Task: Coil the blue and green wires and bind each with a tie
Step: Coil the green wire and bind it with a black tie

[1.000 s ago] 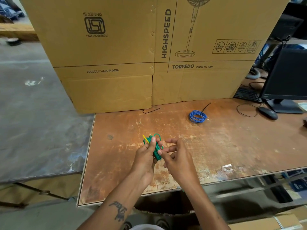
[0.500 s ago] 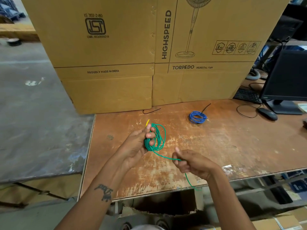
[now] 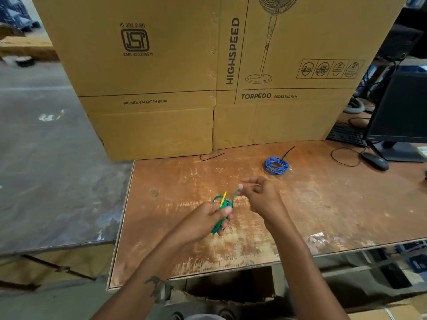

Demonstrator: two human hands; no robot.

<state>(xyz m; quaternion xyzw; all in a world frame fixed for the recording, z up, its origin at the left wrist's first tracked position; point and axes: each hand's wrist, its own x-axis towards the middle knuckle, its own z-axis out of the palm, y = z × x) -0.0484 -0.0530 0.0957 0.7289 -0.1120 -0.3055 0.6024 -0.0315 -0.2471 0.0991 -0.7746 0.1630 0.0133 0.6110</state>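
Observation:
My left hand [image 3: 208, 219] grips a bunch of green wire [image 3: 223, 211] above the worn wooden table [image 3: 323, 209], with a short yellow tie [image 3: 223, 198] sticking up from the bunch. My right hand [image 3: 260, 195] pinches the free end of the green wire just to the right of the bunch, its index finger stretched out. The blue wire [image 3: 276, 165] lies coiled on the table farther back and to the right, with a thin black tie [image 3: 288, 151] trailing from it.
Large cardboard fan boxes [image 3: 208, 77] stand along the table's back edge. Another black tie [image 3: 211, 157] lies by the boxes. A monitor [image 3: 402, 112], keyboard [image 3: 346, 136] and mouse [image 3: 375, 160] sit at the right. Left of the table is a grey surface [image 3: 57, 169].
My right hand has risen from near the front edge to beside the bunch, taking up the wire's loose tail. The left hand has turned the bunch and lowered it slightly.

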